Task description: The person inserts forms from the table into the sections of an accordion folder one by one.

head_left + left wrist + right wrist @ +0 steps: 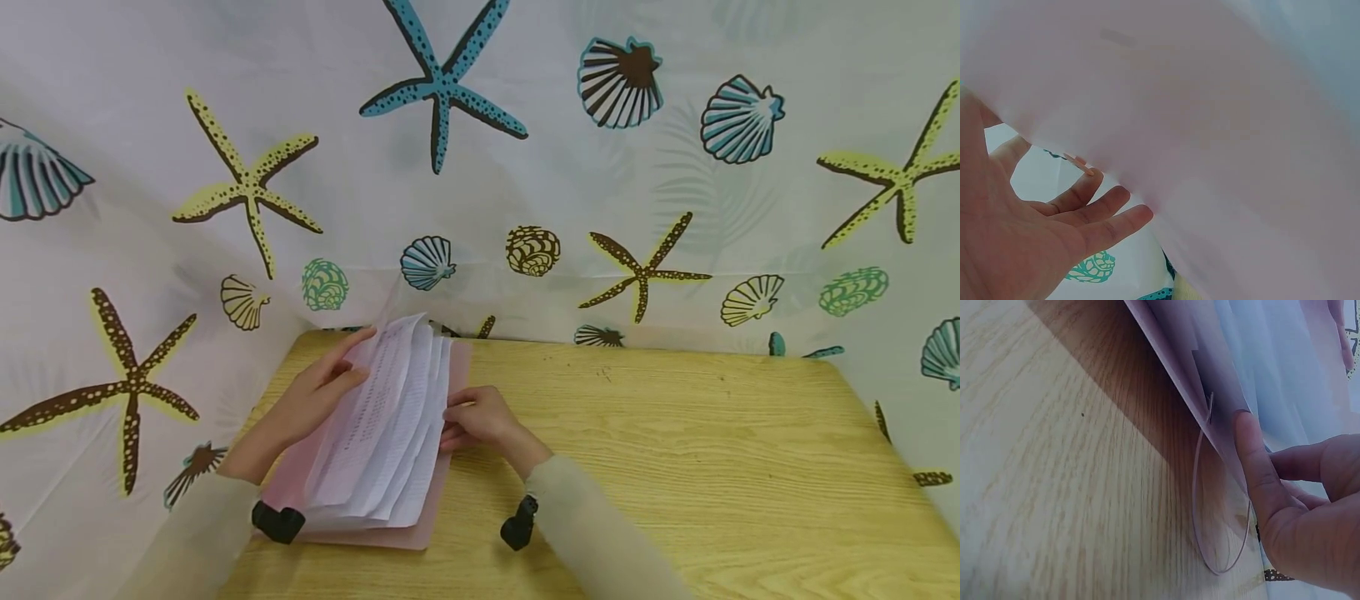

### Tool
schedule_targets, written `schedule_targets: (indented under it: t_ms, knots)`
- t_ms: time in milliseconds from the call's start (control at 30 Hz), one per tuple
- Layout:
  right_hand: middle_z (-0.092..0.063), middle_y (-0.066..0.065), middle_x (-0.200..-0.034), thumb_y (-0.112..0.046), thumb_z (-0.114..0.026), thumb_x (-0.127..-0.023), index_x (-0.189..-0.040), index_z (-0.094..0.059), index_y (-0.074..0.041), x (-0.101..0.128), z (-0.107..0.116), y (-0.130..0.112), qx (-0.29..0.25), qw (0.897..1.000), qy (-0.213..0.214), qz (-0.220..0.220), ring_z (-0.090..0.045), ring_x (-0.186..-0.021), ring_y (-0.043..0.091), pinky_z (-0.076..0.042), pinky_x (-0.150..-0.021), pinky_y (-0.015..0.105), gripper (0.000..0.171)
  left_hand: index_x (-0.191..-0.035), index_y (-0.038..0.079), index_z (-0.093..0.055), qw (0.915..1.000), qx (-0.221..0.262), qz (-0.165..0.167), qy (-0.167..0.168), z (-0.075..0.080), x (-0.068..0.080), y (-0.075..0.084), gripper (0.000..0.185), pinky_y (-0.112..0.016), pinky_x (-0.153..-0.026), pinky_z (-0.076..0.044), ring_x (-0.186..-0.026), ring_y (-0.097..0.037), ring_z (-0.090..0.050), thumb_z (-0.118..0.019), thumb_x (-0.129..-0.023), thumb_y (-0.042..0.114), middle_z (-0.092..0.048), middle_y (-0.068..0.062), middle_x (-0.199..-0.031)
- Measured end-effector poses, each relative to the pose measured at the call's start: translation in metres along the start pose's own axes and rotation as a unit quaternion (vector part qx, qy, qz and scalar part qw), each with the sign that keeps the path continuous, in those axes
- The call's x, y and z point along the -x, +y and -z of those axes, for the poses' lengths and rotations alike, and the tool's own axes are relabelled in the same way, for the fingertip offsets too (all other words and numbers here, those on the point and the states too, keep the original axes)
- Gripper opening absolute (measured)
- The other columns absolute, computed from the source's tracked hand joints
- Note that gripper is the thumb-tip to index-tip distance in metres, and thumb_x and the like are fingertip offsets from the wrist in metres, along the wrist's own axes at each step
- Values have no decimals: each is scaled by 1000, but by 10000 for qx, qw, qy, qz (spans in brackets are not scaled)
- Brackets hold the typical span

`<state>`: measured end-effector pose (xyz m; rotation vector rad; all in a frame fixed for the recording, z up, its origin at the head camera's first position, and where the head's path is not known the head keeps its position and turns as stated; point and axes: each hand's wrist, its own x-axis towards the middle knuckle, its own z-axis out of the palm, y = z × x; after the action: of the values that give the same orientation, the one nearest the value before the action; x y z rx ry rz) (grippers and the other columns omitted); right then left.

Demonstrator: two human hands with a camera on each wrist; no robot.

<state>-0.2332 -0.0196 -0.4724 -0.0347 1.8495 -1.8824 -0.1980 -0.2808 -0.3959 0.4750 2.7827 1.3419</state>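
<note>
A pink folder (pixel 420 533) lies at the left of the wooden table (pixel 675 450), with several white printed sheets (pixel 390 425) fanned up out of it. My left hand (pixel 322 392) is at the sheets' upper left edge and holds raised leaves between thumb and forefinger. In the left wrist view a translucent pink leaf (pixel 1210 125) fills the frame above that hand's (pixel 1054 219) loosely spread fingers. My right hand (pixel 480 417) pinches the folder's right edge (pixel 1210 419). A thin elastic loop (pixel 1200 500) hangs from that edge onto the wood.
A curtain printed with starfish and shells (pixel 525 167) closes in the table at the back and both sides. Bare wood runs to the right of the folder. A black wrist mount sits on each forearm (pixel 277 523) (pixel 519 525).
</note>
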Motion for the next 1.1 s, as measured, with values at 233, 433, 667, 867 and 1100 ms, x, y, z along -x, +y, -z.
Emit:
schedule_targets:
  t_ms: [233,433,667,867,1100]
  knots:
    - [-73,26,-86,5,-56,-100,-125,-60,13,-1,-7,0,10,10000,-18,35,-69,-55,16,-64,-64,38,26,-168,29,-27,10000,40,4,-39,0,1,2,60,-54,-104,-47,-122,-36,-52,-49,-112,26,-36,-17,-166]
    - [-72,21,-81,4,-57,-100,-123,-63,15,-2,-11,-1,-57,10000,12,75,-68,-56,15,-64,-64,36,26,-168,29,-27,10000,55,44,-44,-1,2,3,61,-59,-105,-47,-124,-38,-53,-49,-112,25,-36,-18,-167]
    - [-69,16,-75,7,-55,-99,-123,-66,17,-4,-16,-1,-42,9998,3,195,-67,-57,14,-64,-64,34,29,-168,33,-27,9999,38,110,-41,-1,3,0,61,-64,-108,-46,-128,-41,-52,-49,-112,28,-35,-17,-167]
    - [-69,17,-78,5,-55,-100,-123,-66,17,-3,-15,-2,29,9998,0,195,-68,-59,14,-64,-67,36,28,-168,32,-27,10000,-37,86,-4,-1,2,-2,60,-59,-105,-48,-124,-38,-53,-49,-112,28,-38,-18,-164]
    - [-75,32,-106,-1,-56,-103,-132,-63,11,1,4,0,-159,9998,-55,-97,-78,-72,24,-64,-77,44,32,-167,26,-32,9997,-252,-34,50,-4,2,0,59,-39,-98,-48,-118,-32,-53,-52,-111,27,-42,-14,-162]
